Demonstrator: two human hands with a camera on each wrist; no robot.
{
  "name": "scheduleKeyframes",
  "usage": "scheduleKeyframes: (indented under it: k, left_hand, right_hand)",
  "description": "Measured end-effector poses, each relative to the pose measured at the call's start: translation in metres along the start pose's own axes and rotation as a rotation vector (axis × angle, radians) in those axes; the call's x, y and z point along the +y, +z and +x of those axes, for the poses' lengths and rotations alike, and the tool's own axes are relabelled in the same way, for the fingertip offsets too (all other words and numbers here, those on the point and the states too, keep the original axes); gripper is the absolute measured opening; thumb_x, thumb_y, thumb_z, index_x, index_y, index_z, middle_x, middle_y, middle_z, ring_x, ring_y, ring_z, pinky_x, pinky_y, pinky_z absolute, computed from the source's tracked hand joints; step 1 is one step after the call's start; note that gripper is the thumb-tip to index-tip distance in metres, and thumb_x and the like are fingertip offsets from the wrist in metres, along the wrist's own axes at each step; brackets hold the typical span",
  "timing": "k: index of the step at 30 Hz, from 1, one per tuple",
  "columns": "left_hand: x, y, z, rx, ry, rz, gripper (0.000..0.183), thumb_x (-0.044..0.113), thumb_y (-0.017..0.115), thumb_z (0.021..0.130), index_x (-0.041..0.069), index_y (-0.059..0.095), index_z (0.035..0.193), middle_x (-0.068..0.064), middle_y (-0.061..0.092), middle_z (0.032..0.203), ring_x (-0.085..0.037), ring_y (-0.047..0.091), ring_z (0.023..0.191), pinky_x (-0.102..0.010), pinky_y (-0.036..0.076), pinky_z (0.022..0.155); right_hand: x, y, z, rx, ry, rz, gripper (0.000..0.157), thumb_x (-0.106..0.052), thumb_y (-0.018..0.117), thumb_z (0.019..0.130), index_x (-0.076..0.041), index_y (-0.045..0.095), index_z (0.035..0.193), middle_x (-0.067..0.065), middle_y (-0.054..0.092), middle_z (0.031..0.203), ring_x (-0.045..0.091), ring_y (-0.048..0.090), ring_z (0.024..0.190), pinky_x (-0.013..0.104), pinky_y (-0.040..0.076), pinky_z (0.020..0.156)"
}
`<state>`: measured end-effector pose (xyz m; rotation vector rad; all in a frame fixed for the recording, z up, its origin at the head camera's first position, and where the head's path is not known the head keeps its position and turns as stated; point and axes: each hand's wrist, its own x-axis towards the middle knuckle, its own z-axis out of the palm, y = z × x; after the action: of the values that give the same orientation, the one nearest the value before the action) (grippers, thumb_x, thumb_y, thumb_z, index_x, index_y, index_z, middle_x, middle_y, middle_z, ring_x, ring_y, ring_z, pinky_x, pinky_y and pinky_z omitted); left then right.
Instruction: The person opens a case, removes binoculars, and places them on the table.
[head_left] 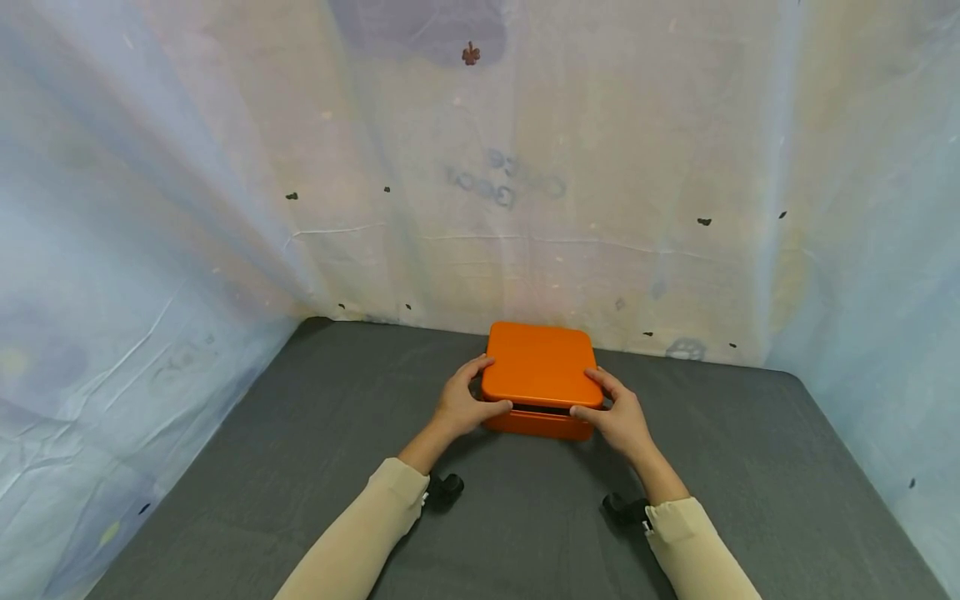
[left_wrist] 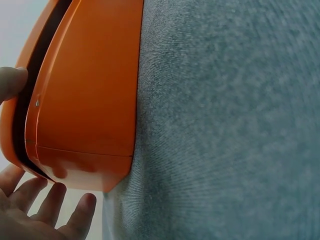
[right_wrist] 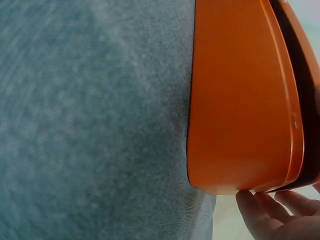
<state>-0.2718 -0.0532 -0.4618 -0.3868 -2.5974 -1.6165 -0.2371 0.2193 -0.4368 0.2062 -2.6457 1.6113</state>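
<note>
An orange box (head_left: 540, 425) stands on the dark grey surface, its orange lid (head_left: 540, 362) raised a little along the near side. A dark gap shows between lid and box body in all three views. My left hand (head_left: 463, 402) holds the lid's left side, thumb at the near left corner and fingers along the side. On the opposite side my right hand (head_left: 624, 421) grips the lid in the same way, thumb at the near right corner. In the left wrist view, several fingertips (left_wrist: 57, 192) spread beside the box's end. The box's inside is hidden.
The dark grey cloth-covered table (head_left: 315, 467) spreads around the box. Behind it hangs a pale patterned sheet (head_left: 600, 167), which also closes off both sides. A black wrist device (head_left: 444, 490) sits below the left hand, another (head_left: 624, 508) below the right.
</note>
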Motion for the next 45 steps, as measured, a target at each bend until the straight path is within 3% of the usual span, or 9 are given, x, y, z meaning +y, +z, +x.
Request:
scheduleKeyframes:
  k: [12, 21, 45]
  left_hand:
    - [0.002, 0.001, 0.002, -0.003, 0.008, -0.033, 0.077, 0.028, 0.082, 0.076, 0.016, 0.046, 0.143, -0.004, 0.035, 0.156, -0.028, 0.040, 0.139, -0.046, 0.045, 0.104]
    - [0.005, -0.001, 0.002, 0.020, 0.004, -0.019, 0.078, 0.029, 0.083, 0.073, 0.018, 0.049, 0.142, -0.003, 0.036, 0.155, -0.028, 0.036, 0.141, -0.051, 0.034, 0.113]
    - [0.010, -0.016, -0.004, 0.034, 0.062, 0.021, 0.078, 0.028, 0.085, 0.072, 0.019, 0.050, 0.141, 0.002, 0.039, 0.153, -0.023, 0.037, 0.141, -0.047, 0.035, 0.113]
  right_hand:
    - [-0.001, -0.002, 0.003, 0.004, 0.016, -0.021, 0.074, -0.017, 0.075, 0.084, -0.006, 0.039, 0.148, 0.016, 0.024, 0.159, 0.038, 0.036, 0.139, 0.051, 0.044, 0.103]
    - [-0.003, -0.001, 0.002, 0.012, -0.022, -0.022, 0.073, -0.016, 0.075, 0.084, -0.003, 0.039, 0.146, 0.018, 0.022, 0.159, 0.037, 0.033, 0.141, 0.051, 0.044, 0.102]
    - [-0.017, 0.000, -0.001, 0.024, -0.085, 0.002, 0.074, -0.013, 0.078, 0.080, -0.001, 0.042, 0.144, 0.019, 0.026, 0.157, 0.039, 0.028, 0.143, 0.055, 0.035, 0.110]
